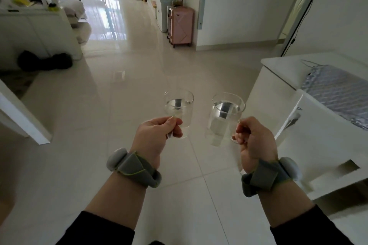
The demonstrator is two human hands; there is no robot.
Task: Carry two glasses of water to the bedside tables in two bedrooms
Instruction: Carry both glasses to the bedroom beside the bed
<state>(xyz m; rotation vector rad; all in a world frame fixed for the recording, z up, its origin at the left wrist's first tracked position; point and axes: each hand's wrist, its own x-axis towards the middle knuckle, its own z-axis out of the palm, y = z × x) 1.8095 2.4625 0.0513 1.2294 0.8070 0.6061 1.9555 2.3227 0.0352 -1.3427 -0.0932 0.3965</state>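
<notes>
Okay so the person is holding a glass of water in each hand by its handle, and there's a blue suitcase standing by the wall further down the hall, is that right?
Not quite: the suitcase is pink, not blue, as the head view shows. The rest holds: the left hand pinches the handle of the left glass, the right hand the handle of the right glass, both holding water.

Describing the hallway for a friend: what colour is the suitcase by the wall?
Pink, seen in the head view: the suitcase.

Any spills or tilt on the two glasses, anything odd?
Nothing spilled. The left hand and right hand each pinch a glass by its handle; left glass and right glass are upright, water below the rims. The floor beneath looks dry.
</notes>
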